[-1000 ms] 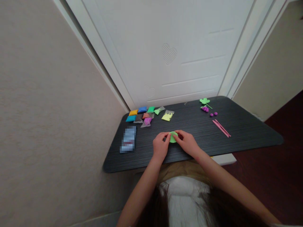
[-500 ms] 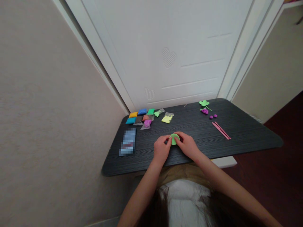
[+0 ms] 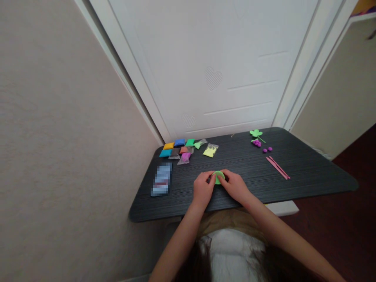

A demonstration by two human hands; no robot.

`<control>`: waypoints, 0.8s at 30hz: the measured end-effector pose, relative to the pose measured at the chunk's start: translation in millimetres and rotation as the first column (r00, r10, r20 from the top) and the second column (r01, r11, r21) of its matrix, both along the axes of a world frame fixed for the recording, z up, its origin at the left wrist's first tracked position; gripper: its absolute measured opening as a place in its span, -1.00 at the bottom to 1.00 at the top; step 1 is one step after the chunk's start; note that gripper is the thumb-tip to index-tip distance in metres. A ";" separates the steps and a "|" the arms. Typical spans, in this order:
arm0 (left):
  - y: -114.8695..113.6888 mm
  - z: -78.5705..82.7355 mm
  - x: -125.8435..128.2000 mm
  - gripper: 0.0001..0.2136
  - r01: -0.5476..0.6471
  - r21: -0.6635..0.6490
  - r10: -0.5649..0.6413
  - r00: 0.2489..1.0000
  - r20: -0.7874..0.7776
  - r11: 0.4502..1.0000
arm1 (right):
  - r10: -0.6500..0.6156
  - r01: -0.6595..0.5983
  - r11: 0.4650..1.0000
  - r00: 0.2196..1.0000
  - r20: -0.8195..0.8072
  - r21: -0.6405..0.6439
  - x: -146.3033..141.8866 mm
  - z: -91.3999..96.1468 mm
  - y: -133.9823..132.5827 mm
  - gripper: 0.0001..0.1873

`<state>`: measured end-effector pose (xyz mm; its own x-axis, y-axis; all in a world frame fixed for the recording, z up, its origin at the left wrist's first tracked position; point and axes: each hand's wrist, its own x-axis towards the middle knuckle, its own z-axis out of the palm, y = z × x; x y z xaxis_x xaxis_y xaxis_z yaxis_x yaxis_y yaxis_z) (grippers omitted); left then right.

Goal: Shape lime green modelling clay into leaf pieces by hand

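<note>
A flat round piece of light green clay (image 3: 217,177) is pinched between both hands, just above the dark table (image 3: 308,172). My left hand (image 3: 202,188) grips its left edge with curled fingers. My right hand (image 3: 235,185) closes on its right edge. Most of the disc is hidden behind my fingers. Both hands sit near the table's front edge, at its middle.
Several small bags of coloured clay (image 3: 188,149) lie at the back left, with a blurred flat packet (image 3: 161,179) in front of them. At the back right are a green clay leaf (image 3: 255,133), purple balls (image 3: 258,144) and pink modelling sticks (image 3: 277,167). A white door stands behind.
Both hands stay closed on the green disc, which shows less between the fingers than before. The camera has shifted slightly, so the table sits a little lower in view.
</note>
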<state>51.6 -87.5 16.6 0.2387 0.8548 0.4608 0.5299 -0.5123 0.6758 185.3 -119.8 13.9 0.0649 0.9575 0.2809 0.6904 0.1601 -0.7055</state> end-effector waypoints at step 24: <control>-1.1 0.8 0.7 -0.81 0.030 -0.027 -0.031 0.999 -0.012 0.999 | -0.032 0.034 0.999 0.997 -0.070 0.021 0.3 1.9 -2.6 -0.77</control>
